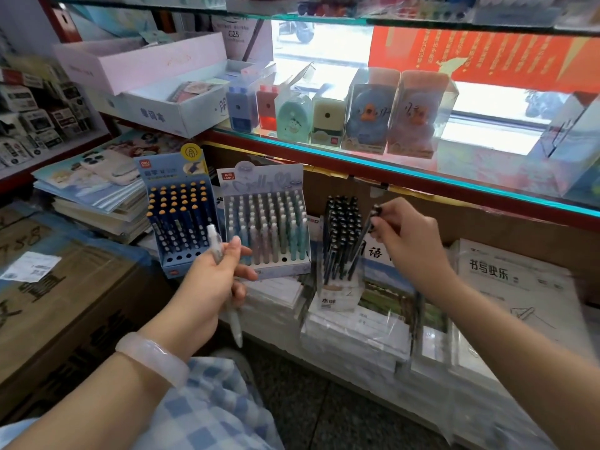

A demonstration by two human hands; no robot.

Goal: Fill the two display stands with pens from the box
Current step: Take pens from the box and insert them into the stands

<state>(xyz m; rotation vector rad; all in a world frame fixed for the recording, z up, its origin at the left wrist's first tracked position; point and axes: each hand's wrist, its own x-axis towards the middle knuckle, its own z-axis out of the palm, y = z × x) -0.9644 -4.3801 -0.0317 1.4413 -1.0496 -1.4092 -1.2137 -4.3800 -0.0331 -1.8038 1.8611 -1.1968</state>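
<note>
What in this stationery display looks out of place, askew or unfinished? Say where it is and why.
The dark blue display stand has empty holes along its front row, so it looks unfinished. The dark pens in the clear box lean at differing angles rather than standing straight. The right hand pinches one dark pen; the left hand holds a translucent pen.

The left hand hides the middle of its clear pen; its lower tip is blurred.
</note>
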